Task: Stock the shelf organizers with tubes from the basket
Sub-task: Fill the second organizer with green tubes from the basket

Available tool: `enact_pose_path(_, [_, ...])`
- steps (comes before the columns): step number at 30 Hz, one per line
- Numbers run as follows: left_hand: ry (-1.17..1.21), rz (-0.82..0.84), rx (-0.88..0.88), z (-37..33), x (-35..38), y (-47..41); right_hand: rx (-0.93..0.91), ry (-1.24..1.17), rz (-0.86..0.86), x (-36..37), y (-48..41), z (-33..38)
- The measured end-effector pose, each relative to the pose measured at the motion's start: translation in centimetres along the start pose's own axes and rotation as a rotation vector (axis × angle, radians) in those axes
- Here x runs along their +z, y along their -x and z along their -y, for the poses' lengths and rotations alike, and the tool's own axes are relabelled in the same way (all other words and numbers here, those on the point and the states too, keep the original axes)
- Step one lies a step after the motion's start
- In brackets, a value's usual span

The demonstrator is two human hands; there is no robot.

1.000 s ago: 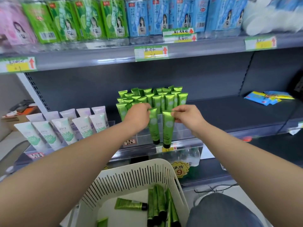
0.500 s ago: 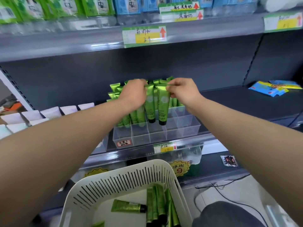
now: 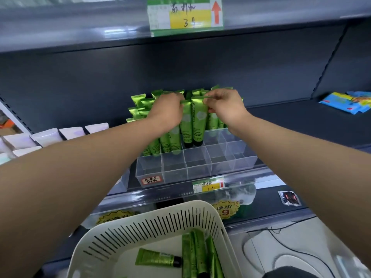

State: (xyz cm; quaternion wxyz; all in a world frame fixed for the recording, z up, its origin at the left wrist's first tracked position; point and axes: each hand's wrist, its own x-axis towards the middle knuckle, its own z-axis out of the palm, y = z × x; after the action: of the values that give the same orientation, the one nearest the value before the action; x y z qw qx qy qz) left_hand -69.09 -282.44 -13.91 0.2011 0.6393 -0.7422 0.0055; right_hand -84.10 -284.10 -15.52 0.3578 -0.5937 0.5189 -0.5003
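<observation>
A clear plastic shelf organizer [image 3: 200, 165] with square cells stands on the dark middle shelf. Its back rows hold several upright green tubes [image 3: 140, 105]; the front cells are bare. My left hand [image 3: 167, 111] pinches the crimped top of one green tube [image 3: 185, 125], and my right hand [image 3: 224, 107] pinches the top of a second green tube [image 3: 198, 125] beside it. Both tubes hang cap-down with their black caps in cells of the middle row. A cream slotted basket [image 3: 152, 223] below holds several more green tubes [image 3: 158, 257].
White tubes [image 3: 72, 132] stand in another organizer to the left. Blue and yellow packets [image 3: 347, 102] lie on the shelf at right. An upper shelf edge with a price tag [image 3: 184, 16] runs overhead. A black cable [image 3: 281, 237] lies on the floor at right.
Both hands have carried the two tubes up and back from the front of the shelf, then lowered them into the organizer's middle row. The camera has tilted down and moved closer.
</observation>
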Motion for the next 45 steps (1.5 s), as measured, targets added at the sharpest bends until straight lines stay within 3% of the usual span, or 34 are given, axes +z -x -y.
enact_pose_path(19, [-0.071,0.022,0.149,1.5,2.4,-0.6,0.025,0.047,0.048,2.0,0.4,-3.8])
enact_pose_path(31, [-0.057,0.076,0.103,1.7,3.0,-0.6,0.024,0.029,0.031,2.0,0.3,-4.1])
enact_pose_path(45, [-0.024,0.013,0.131,1.9,1.6,0.1,-0.03,0.097,0.005,2.0,1.0,-2.1])
